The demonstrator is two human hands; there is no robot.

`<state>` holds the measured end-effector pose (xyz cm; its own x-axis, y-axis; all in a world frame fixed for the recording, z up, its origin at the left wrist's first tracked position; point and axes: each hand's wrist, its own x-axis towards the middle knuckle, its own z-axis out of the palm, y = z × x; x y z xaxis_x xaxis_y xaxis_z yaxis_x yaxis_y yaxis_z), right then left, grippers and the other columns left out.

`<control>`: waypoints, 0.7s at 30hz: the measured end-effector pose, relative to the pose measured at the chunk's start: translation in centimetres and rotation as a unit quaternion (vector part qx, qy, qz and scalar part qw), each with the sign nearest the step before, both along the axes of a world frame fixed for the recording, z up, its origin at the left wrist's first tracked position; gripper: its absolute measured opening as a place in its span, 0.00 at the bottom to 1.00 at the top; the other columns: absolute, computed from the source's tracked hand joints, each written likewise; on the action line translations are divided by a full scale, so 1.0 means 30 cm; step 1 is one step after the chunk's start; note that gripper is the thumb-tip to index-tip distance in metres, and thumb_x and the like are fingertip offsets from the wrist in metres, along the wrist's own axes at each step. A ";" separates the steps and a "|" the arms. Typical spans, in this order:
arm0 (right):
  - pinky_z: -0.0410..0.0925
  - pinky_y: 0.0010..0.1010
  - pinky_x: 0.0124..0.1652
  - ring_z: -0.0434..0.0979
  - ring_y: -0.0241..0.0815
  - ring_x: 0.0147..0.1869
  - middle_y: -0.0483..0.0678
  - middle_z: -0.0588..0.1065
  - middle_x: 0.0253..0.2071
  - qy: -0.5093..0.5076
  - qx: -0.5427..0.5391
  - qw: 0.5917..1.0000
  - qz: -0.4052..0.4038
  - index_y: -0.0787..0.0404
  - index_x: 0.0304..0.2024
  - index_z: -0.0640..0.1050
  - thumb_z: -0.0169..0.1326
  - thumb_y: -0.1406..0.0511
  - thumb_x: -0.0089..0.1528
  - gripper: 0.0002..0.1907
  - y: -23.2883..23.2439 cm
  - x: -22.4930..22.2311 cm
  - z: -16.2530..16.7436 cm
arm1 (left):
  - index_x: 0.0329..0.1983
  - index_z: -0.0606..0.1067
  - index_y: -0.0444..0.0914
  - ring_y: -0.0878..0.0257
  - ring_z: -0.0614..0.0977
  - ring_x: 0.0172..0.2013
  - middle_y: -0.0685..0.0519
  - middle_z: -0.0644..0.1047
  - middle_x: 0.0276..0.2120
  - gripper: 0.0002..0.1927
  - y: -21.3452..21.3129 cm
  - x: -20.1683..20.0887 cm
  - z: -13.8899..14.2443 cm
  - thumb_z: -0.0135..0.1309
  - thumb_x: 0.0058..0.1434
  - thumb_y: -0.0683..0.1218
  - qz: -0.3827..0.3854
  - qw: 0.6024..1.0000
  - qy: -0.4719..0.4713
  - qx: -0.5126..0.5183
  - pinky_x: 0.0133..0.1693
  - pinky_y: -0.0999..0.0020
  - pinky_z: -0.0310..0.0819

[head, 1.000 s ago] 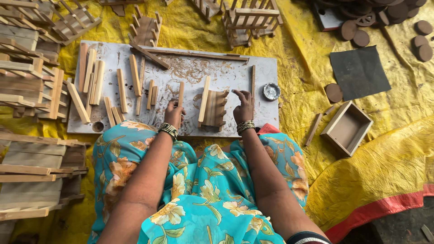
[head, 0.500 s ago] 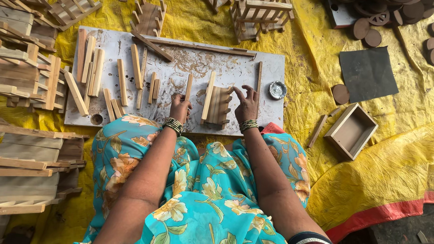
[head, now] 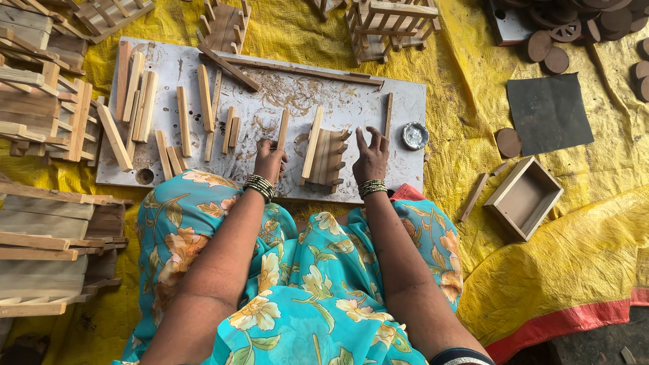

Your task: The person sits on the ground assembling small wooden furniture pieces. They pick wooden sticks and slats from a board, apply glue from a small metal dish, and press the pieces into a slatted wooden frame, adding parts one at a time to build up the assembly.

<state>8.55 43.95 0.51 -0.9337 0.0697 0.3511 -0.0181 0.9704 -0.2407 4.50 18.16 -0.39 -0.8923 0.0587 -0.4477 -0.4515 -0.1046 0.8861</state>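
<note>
Your right hand [head: 370, 157] has lifted off the slatted wooden piece [head: 326, 157], fingers spread and empty; your left hand [head: 270, 161] curls around a thin stick [head: 282, 132] on the worktop [head: 405, 108]. Seat it squarely.

Soft, even daylight fills the scene, bright and without harsh glare. The white, glue-stained wooden work board [head: 270, 101] reads clearly, and the short sticks lying on it cast only thin, faint shadows. Focus is sharp across that board. Toward the picture corners away from it, wide-angle stretching bends shapes and the light dims.
</note>
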 end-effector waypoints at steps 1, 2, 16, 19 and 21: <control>0.62 0.47 0.64 0.63 0.58 0.67 0.51 0.66 0.64 0.010 -0.005 1.000 -0.001 0.51 0.64 0.74 0.49 0.80 0.47 0.41 -0.001 0.001 0.004 | 0.44 0.69 0.36 0.67 0.73 0.18 0.53 0.74 0.25 0.14 0.000 0.000 0.000 0.52 0.54 0.41 0.000 1.000 0.001 0.000 0.16 0.69 0.65; 0.62 0.47 0.65 0.63 0.58 0.67 0.51 0.66 0.64 0.021 -0.010 1.000 -0.002 0.51 0.64 0.74 0.49 0.80 0.47 0.42 -0.004 0.003 0.008 | 0.44 0.69 0.36 0.67 0.73 0.18 0.53 0.74 0.25 0.14 0.000 0.000 0.000 0.52 0.54 0.41 0.001 1.000 0.001 -0.001 0.16 0.69 0.66; 0.64 0.40 0.62 0.67 0.52 0.62 0.49 0.71 0.60 0.018 -0.186 0.982 -0.040 0.46 0.57 0.81 0.42 0.85 0.46 0.43 0.009 -0.045 0.025 | 0.44 0.69 0.37 0.67 0.72 0.19 0.54 0.74 0.25 0.14 -0.010 0.006 0.006 0.52 0.54 0.41 0.002 1.000 -0.011 0.001 0.17 0.70 0.65; 0.65 0.34 0.61 0.71 0.44 0.64 0.45 0.73 0.59 0.018 -0.352 0.936 -0.015 0.49 0.55 0.82 0.39 0.86 0.47 0.42 0.023 -0.044 0.027 | 0.45 0.68 0.38 0.68 0.73 0.19 0.54 0.75 0.25 0.14 -0.011 0.006 0.014 0.51 0.56 0.42 0.003 1.000 0.000 -0.007 0.17 0.70 0.66; 0.67 0.31 0.59 0.72 0.40 0.66 0.43 0.74 0.59 -0.001 -0.472 0.882 0.000 0.50 0.53 0.82 0.38 0.86 0.49 0.40 0.022 -0.031 0.025 | 0.46 0.68 0.38 0.67 0.72 0.19 0.54 0.75 0.25 0.14 -0.010 0.006 0.022 0.51 0.56 0.42 0.011 1.000 -0.006 0.002 0.17 0.70 0.65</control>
<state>7.63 44.61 1.26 -0.9343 0.3303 0.1342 -0.0157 0.3379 -0.9410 4.69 17.85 0.26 -0.8881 0.0417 -0.4578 -0.4594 -0.1181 0.8804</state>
